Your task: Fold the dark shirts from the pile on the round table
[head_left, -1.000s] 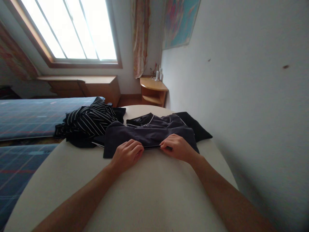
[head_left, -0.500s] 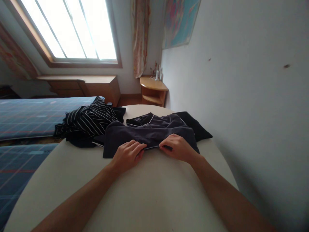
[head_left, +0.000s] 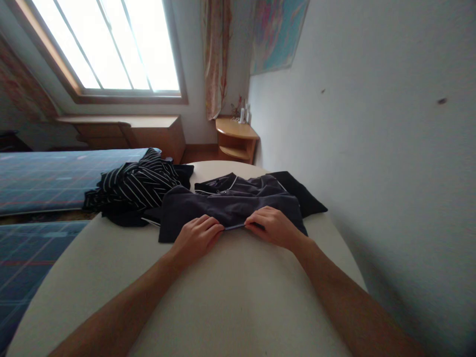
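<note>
On the round cream bench (head_left: 238, 302), the left hand (head_left: 196, 238) and right hand (head_left: 274, 228) each have their grip clenched on the near hem of a dark grey white-piped fabric shirt (head_left: 230, 202), which lies flat mid-bench. Just beyond it, to the left, sits a crumpled black-and-white striped cloth garment (head_left: 136, 186).
</note>
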The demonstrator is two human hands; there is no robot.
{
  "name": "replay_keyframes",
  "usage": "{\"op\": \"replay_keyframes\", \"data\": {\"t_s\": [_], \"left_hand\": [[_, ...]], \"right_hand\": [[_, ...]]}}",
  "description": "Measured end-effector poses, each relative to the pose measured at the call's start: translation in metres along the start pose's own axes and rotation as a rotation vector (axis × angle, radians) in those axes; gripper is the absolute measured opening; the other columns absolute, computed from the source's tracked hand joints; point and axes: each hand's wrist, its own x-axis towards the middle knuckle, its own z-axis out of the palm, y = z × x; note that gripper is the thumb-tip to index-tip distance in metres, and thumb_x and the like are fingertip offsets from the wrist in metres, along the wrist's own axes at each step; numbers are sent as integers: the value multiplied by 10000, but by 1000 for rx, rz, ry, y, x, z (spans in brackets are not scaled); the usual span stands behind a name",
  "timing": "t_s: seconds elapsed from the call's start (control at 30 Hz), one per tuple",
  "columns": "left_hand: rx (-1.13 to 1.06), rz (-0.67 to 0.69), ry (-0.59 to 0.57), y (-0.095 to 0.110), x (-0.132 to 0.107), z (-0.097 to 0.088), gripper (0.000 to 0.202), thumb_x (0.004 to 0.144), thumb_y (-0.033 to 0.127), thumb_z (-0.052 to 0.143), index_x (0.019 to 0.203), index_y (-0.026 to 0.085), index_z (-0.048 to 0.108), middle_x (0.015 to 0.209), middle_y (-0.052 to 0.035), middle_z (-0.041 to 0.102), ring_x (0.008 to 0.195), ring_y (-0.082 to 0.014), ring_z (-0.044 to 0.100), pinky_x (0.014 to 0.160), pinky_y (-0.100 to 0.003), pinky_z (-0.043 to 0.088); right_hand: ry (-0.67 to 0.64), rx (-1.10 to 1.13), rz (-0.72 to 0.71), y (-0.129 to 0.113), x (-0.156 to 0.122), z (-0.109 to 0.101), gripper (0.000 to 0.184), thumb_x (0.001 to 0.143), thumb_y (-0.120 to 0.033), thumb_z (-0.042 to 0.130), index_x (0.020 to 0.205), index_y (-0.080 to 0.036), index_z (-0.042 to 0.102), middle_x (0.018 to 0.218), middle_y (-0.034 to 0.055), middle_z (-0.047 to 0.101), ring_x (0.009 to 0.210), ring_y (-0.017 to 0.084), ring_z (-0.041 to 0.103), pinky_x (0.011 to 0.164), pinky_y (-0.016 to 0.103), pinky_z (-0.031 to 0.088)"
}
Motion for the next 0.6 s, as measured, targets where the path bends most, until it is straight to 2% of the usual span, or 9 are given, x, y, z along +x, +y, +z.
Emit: {"op": "replay_keyframes", "data": {"t_s": [0.2, 0.43, 0.6], "left_hand": [[23, -35, 0, 0, 2, -1, 163, 1012, 235, 493, 990, 189, 647, 907, -28, 695, 811, -156, 629, 737, -278, 504], [30, -86, 40, 0, 1, -1, 179, 1027, 243, 472, 1033, 190, 642, 916, -24, 711, 817, -141, 657, 736, -251, 508], [-8, -47, -23, 0, -2, 2, 197, 1024, 257, 466, 1021, 193, 652, 898, -28, 714, 793, -146, 662, 728, -259, 504]], "right_hand": [[-59, -26, 38, 4, -2, -3, 132, 897, -182, 621, 1003, -209, 695, 951, 32, 759, 881, 184, 705, 829, 319, 493], [-83, -25, 148, 11, -8, -16, 205, 853, -146, 583, 982, -218, 724, 951, 23, 764, 856, 182, 714, 798, 294, 521], [-136, 15, 252, 8, -8, -24, 184, 823, -186, 613, 940, -227, 749, 902, 10, 769, 804, 170, 715, 769, 271, 501]]}}
